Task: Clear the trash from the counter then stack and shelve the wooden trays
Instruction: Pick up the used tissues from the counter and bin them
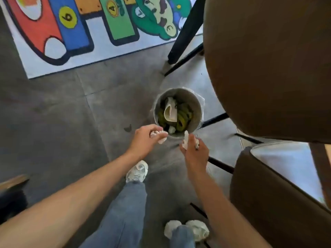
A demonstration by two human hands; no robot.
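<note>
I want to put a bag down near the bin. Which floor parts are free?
Free: grey floor between the rug and the left hand. Crowded: right of the bin, by chairs; the right hand holds tissue.

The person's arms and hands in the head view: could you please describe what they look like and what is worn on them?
Both forearms are bare, with no sleeves, gloves, watch or rings visible on the left hand or right hand.
</note>
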